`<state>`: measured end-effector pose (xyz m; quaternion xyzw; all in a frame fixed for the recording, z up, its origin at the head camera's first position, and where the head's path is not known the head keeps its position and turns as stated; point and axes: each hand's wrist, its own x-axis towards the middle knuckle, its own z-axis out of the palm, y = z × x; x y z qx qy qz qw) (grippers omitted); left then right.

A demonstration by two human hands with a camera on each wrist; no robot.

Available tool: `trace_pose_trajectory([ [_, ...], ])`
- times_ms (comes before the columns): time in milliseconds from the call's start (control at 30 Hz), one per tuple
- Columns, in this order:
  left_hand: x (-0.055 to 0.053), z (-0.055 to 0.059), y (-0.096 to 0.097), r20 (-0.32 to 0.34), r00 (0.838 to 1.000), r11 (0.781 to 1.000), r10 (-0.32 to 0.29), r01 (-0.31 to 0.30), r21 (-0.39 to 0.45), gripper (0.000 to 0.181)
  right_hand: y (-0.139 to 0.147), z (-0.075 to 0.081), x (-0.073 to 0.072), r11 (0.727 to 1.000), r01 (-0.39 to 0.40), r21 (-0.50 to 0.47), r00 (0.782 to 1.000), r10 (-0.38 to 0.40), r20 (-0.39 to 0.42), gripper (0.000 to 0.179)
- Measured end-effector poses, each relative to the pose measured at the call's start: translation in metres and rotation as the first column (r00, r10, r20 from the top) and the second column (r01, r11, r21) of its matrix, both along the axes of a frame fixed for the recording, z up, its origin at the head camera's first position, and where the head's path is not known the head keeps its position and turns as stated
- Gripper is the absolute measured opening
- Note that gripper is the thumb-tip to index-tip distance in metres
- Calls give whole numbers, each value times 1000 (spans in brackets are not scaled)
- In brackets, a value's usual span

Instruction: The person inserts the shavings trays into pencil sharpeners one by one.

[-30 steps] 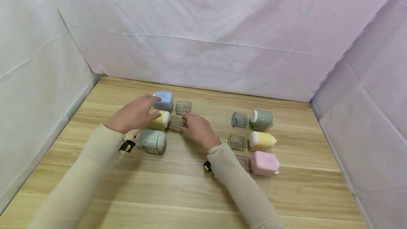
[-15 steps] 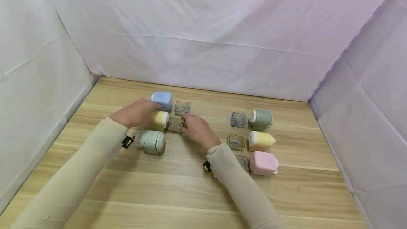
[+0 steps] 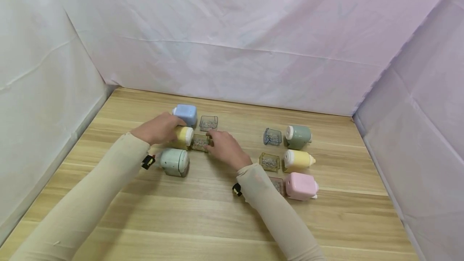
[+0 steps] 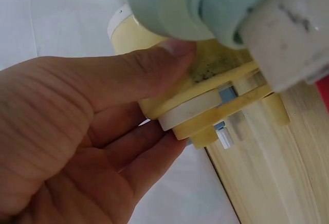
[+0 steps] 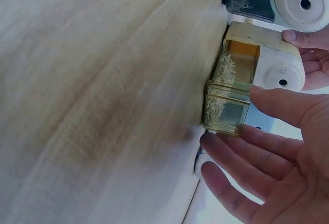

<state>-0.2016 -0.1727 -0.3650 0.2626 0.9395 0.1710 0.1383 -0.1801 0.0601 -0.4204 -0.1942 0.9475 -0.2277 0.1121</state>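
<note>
My left hand grips the rear of the yellow pencil sharpener, thumb on one side and fingers on the other, as the left wrist view shows. My right hand pinches the clear yellow shavings drawer between thumb and fingers. Shavings lie in this drawer, which sticks out from the front of the sharpener in the right wrist view. Nearer me stands a pale green sharpener with its drawer in. Behind the yellow one is a blue sharpener, its clear drawer lying apart in front of it.
On the right stand a dark green sharpener, another yellow sharpener and a pink sharpener. Their drawers with shavings, a blue drawer, a yellow drawer and a pink drawer, lie left of them.
My left hand has come down from above the blue and yellow sharpeners and now grips the yellow one. The right hand stays at the yellow drawer.
</note>
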Motion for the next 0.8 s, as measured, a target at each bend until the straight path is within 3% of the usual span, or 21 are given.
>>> trace_pose_trajectory([
  [233,-2,2,1,38,999,1000,19,-19,-6,38,-2,-2,-2,998,-18,-60,1000,18,9,46],
  [800,-3,1,4,28,999,999,26,-25,-41,31,-11,-4,-8,996,-47,-72,998,51,48,51],
])
